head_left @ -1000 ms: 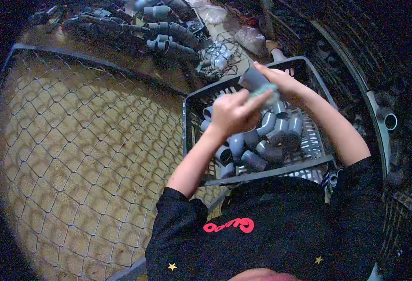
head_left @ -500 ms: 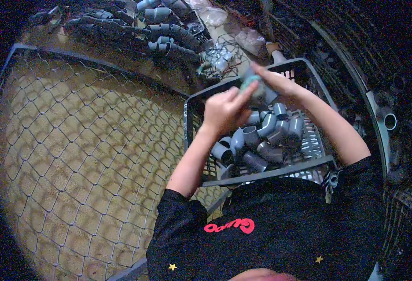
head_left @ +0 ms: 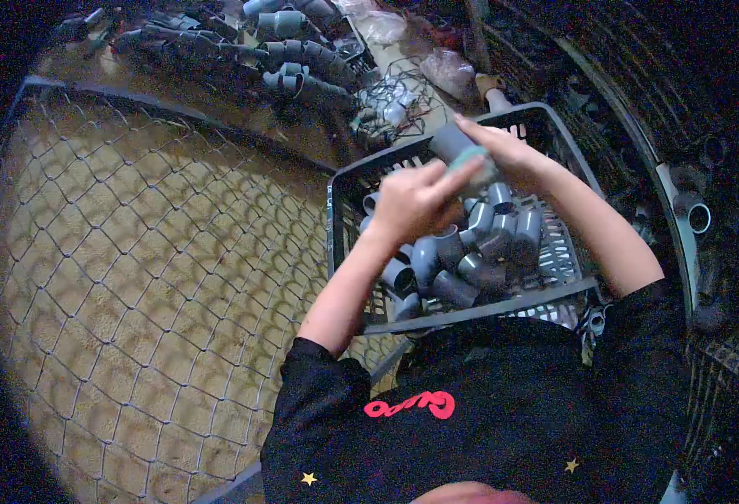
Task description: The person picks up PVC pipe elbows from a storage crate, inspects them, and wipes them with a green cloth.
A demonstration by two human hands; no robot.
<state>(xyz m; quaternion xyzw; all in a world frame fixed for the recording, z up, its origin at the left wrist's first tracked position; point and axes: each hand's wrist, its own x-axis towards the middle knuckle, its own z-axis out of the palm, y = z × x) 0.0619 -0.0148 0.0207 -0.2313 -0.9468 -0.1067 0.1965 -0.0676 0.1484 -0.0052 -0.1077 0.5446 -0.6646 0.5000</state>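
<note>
Over the crate, my right hand [head_left: 508, 153] is closed round a grey plastic pipe fitting [head_left: 448, 143], whose upper end sticks out past the fingers. Close beside it, my left hand [head_left: 411, 202] presses a pale green, cloth-like rag [head_left: 468, 158] against the fitting; motion blurs the rag and fingertips. Below both hands, the black plastic crate [head_left: 470, 317] holds several loose grey pipe elbows [head_left: 424, 259] and short fittings lying in a jumble. My hands hide part of that pile.
A wire mesh panel [head_left: 147, 277] in a metal frame stands on the left, over a tan surface. Rows of grey fittings [head_left: 281, 55] lie at the back. Clear plastic bags [head_left: 449, 74] and tangled strings are beyond the crate. Dark racks of pipes [head_left: 613, 109] line the right.
My left hand has shifted slightly right and down with the green rag across the fitting. The fitting's upper end shows more plainly now. My right hand stays nearly in place.
</note>
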